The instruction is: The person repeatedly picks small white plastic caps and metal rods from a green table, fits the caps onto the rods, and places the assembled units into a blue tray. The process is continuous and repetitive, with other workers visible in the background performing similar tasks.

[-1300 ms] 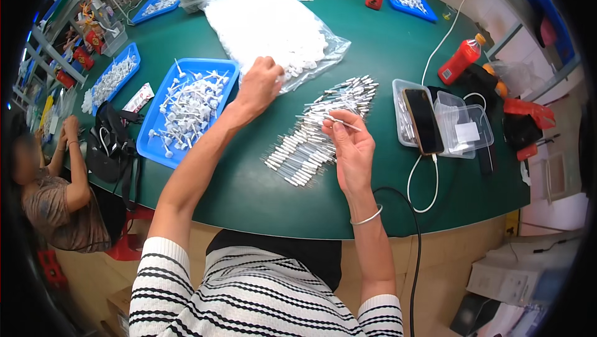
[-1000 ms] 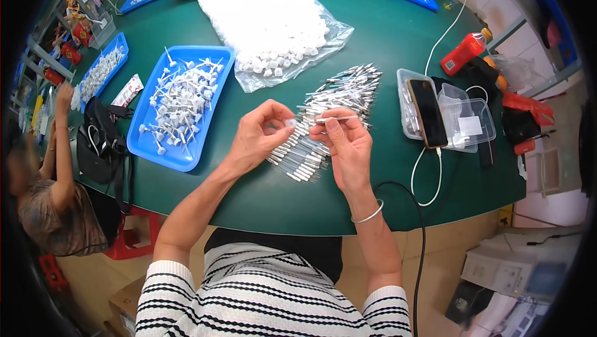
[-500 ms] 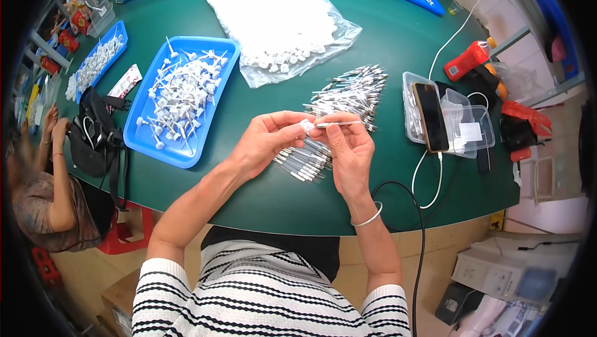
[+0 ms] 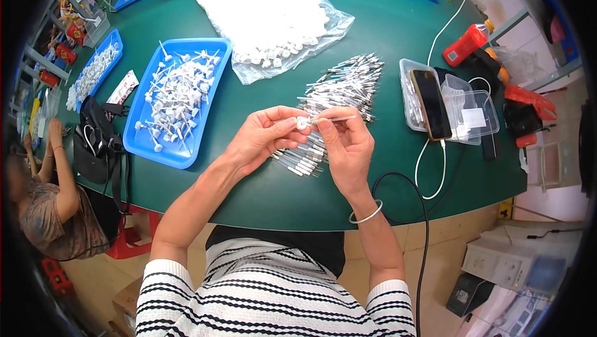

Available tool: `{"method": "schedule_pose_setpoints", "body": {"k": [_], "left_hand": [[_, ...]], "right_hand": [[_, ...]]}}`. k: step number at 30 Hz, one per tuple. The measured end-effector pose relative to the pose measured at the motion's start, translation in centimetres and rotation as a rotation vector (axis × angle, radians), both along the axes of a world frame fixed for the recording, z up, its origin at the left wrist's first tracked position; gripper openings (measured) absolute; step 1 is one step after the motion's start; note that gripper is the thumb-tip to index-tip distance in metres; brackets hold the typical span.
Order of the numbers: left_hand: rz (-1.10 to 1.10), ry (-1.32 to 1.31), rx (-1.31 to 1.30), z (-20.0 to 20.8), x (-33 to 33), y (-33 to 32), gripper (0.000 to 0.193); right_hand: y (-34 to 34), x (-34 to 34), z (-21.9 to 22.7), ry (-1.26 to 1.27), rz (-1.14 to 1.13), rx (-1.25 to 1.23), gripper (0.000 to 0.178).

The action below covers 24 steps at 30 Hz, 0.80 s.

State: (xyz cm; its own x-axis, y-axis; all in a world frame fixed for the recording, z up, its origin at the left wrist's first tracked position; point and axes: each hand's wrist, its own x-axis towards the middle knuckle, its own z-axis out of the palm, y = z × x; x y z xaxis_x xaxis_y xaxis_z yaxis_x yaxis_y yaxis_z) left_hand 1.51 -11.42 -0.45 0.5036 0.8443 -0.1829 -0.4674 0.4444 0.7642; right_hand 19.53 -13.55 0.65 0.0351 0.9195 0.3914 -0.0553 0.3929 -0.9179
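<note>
I see L hand point(image 4: 258, 138) pinching round white plastic cap point(image 4: 302, 124), R hand point(image 4: 350, 147) pinching thin silvery rod point(image 4: 341, 118); capped pcs point(image 4: 183, 91) in blue plastic tray point(image 4: 165, 156) leftward; uncapped rods point(image 4: 345, 82) ahead.

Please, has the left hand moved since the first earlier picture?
Yes. Judged against the blue tray, the left hand has moved toward the body and rightward, from the plastic bag to the right hand.

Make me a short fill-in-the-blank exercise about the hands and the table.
1. The left hand pinches a small round piece coloured ____.
2. The right hand holds a thin rod, and the phone lies on the rod pile's ____ side.
3. The large tray left of the hands is ____.
4. The tabletop is ____.

Missing words: white; right; blue; green.
</note>
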Motion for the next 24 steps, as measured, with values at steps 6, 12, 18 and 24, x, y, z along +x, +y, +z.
{"method": "schedule_pose_setpoints", "body": {"k": [6, 12, 18, 24], "left_hand": [[0.01, 0.044, 0.009, 0.36, 0.21, -0.11, 0.026], [0.014, 0.044, 0.012, 0.25, 0.19, -0.15, 0.026], [0.021, 0.05, 0.016, 0.28, 0.28, -0.17, 0.026], [0.01, 0.044, 0.007, 0.18, 0.26, -0.2, 0.026]], "right_hand": [[0.02, 0.1, 0.27, -0.096, -0.043, 0.058, 0.01], [0.01, 0.11, 0.37, -0.173, -0.055, 0.087, 0.009], [-0.07, 0.07, 0.68, -0.215, -0.068, 0.115, 0.009], [0.01, 0.16, 0.76, -0.25, -0.072, 0.155, 0.008]]}}
